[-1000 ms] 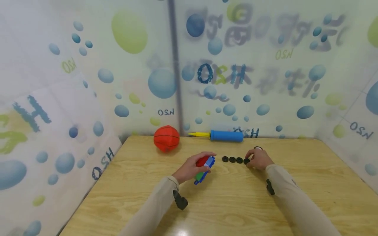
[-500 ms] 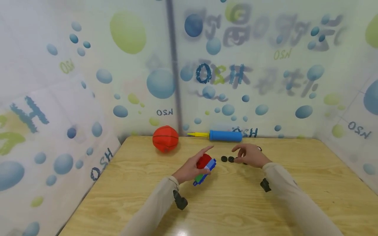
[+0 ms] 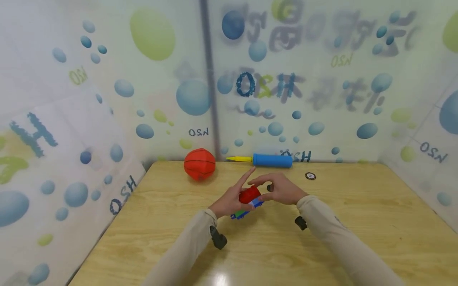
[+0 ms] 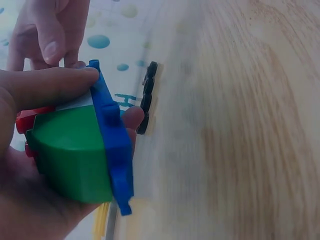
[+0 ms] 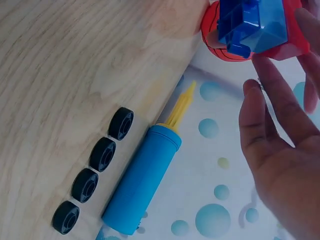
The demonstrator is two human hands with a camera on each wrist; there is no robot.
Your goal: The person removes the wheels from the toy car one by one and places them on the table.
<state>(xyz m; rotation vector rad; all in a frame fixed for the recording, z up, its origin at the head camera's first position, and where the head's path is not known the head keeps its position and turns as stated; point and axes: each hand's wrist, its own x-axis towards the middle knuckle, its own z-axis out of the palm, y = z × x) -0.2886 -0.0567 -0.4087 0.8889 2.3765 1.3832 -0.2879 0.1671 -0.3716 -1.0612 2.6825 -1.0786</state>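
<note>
My left hand [image 3: 229, 203] grips a toy car body [image 4: 75, 155], thumb on one side and fingers on the other. The toy has a blue base, a green rounded part, a red part and a pale blue window. From the right, my right hand [image 3: 284, 188] reaches it, thumb and index finger spread around its red and pale blue end. Fingertips lie right at the toy's edge in the right wrist view. Several small black wheels [image 5: 103, 154] stand in a row on the table; in the head view my right hand hides most of them.
At the table's back edge lies a blue hand pump [image 3: 272, 160] with a yellow nozzle. A red ball [image 3: 199, 165] with black lines sits at the back left. Behind the right hand is a small round black and white disc [image 3: 310, 176]. Patterned walls [image 3: 322, 99] enclose the wooden table [image 3: 272, 246].
My right hand has left the row of wheels, where its fingertips touched them, and moved left to the toy car body. My left hand keeps its hold, its index finger now raised.
</note>
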